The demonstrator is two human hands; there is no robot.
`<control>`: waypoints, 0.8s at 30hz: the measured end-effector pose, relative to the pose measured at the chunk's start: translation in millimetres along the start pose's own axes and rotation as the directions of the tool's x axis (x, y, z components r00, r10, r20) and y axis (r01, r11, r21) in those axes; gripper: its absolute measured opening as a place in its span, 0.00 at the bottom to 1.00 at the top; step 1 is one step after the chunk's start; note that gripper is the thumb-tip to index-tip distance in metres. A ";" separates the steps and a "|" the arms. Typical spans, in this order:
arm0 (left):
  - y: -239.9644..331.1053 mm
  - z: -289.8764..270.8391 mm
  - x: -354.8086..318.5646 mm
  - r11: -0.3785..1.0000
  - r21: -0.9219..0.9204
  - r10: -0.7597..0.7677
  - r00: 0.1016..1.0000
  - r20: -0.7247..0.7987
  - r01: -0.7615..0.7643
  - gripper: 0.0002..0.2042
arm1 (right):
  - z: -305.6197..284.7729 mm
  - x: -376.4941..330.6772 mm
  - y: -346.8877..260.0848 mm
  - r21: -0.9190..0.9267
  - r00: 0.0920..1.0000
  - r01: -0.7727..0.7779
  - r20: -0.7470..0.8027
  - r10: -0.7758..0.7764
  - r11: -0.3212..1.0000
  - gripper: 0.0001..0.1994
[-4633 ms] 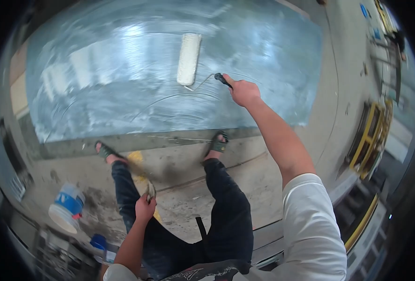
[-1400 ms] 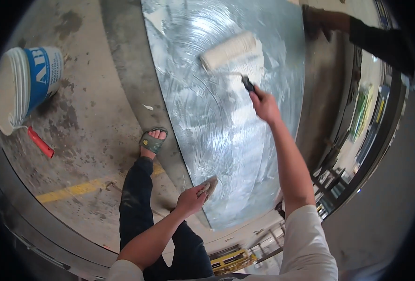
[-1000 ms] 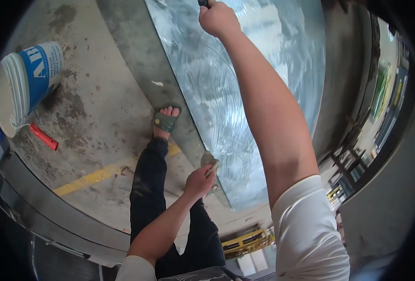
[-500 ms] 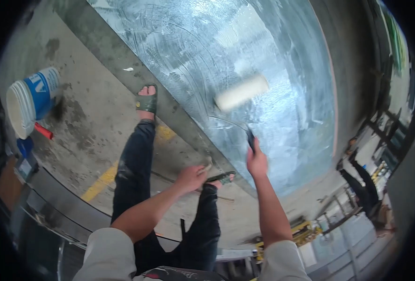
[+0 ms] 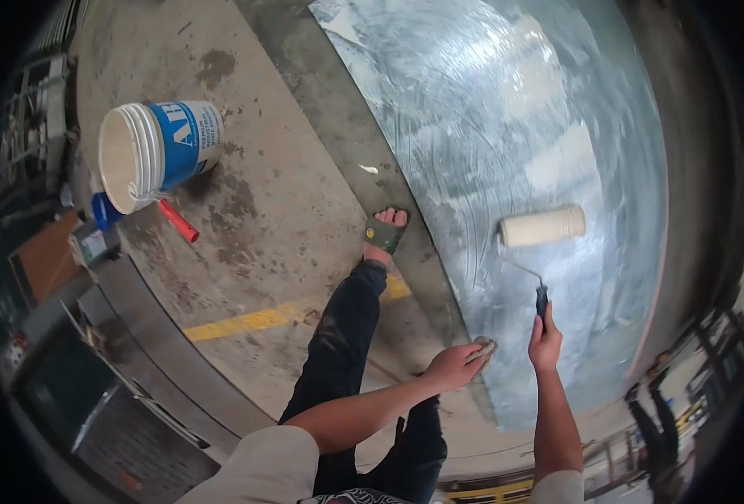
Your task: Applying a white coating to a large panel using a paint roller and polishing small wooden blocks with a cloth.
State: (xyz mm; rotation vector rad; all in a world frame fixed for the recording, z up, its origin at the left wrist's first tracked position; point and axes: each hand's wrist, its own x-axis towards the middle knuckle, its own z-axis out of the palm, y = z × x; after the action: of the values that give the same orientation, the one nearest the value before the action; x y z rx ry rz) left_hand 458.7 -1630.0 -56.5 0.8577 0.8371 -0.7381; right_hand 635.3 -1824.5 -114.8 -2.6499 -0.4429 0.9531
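My right hand [image 5: 545,340] is closed round the black handle of a paint roller [image 5: 543,227]. The roller's cream sleeve is over a large grey-blue sheet [image 5: 473,126] streaked with wet, whitish coating; I cannot tell how firmly it touches. My left hand [image 5: 454,367] grips a crumpled greyish rag [image 5: 483,349] close to the sheet's near left edge. The fingers wrap round the rag and partly hide it.
A white bucket [image 5: 208,134] with a blue label lies tipped on the stained concrete floor at left, a red handle [image 5: 178,222] beside it. My sandalled foot [image 5: 387,231] stands along the sheet's edge. Metal equipment [image 5: 153,353] is at lower left. Another person [image 5: 656,420] is at far right.
My view has swung left, so the bucket, foot and sheet appear further right. The left hand with the rag has come nearer the sheet's edge. My right hand still holds the roller.
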 end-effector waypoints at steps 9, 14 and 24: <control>78.6 -108.8 -13.9 0.951 -0.305 -0.006 0.984 -0.178 -0.050 0.18 | 45.3 292.2 -347.5 -0.116 0.916 0.400 0.015 -0.401 0.909 0.22; 100.5 -152.7 -15.0 0.930 -0.314 0.088 0.947 -0.308 -0.189 0.19 | 117.9 353.7 -536.0 -0.110 0.925 0.362 -0.077 -0.371 0.926 0.26; 62.5 -121.2 -6.9 0.965 -0.218 0.072 0.945 -0.318 -0.147 0.14 | 148.6 361.0 -548.4 -0.006 0.952 0.307 0.014 -0.307 0.952 0.26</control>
State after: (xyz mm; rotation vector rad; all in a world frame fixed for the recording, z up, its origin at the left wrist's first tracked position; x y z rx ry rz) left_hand 468.0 -1495.3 -76.9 0.8051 1.1223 -0.3971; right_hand 700.6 -1163.8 -226.2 -2.4824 -0.8345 0.8707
